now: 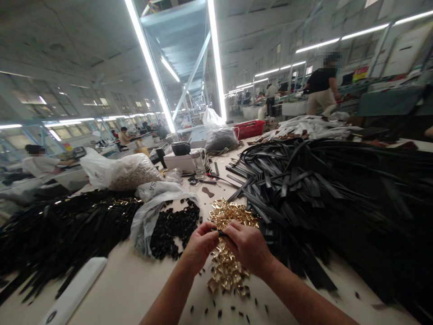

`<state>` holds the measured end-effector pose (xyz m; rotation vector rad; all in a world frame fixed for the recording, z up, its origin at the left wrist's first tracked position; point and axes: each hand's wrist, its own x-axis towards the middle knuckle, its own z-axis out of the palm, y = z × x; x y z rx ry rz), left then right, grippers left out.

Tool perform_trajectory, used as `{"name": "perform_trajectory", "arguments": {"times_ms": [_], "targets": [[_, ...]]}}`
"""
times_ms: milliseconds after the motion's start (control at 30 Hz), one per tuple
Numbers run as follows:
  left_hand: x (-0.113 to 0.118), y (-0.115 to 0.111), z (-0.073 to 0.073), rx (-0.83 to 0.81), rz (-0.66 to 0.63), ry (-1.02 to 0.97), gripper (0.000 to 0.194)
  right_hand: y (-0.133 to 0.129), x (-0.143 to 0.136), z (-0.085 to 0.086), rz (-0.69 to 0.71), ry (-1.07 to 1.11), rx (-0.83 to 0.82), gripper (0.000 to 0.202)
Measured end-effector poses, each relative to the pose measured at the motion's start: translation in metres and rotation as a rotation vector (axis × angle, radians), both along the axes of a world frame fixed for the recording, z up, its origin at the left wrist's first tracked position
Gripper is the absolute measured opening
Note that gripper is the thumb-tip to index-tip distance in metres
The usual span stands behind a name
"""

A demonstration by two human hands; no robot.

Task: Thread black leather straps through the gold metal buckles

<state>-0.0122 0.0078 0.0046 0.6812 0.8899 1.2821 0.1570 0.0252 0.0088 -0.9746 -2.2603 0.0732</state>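
Observation:
My left hand point(200, 247) and my right hand point(249, 247) meet over a heap of gold metal buckles point(225, 268). Both are closed in a pinch on a small black strip point(220, 232) stretched between the fingertips; most of it is hidden, so its exact kind cannot be told. Left of my hands, many black strap loops point(176, 225) spill out of a clear plastic bag point(144, 221). A large pile of black straps point(287, 176) lies to the right. Small black bits point(219, 313) are scattered on the table in front of the buckles.
Another pile of black straps with gold buckles point(67, 221) lies left, beside a long white object point(76, 291). Farther back are a filled plastic bag point(125, 171), a glass jar point(198, 163) and a red basket point(250, 129). A person in black point(321, 85) is beyond the table.

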Motion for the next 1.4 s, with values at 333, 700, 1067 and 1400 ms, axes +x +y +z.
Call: {"name": "perform_trajectory", "arguments": {"times_ms": [333, 700, 1067, 1400], "targets": [[-0.010, 0.000, 0.005, 0.077, 0.047, 0.110, 0.023, 0.004, 0.005, 0.013, 0.107, 0.204, -0.461, 0.012], [0.006, -0.003, -0.009, 0.014, -0.042, 0.123, 0.026, 0.006, 0.004, 0.012, 0.104, 0.180, -0.480, 0.016], [-0.006, -0.002, 0.000, -0.030, -0.066, 0.050, 0.024, 0.009, 0.008, 0.016, 0.114, 0.201, -0.601, 0.012], [-0.001, -0.001, -0.013, 0.031, -0.073, 0.178, 0.025, 0.010, 0.005, 0.007, 0.084, 0.140, -0.507, 0.010]]}}
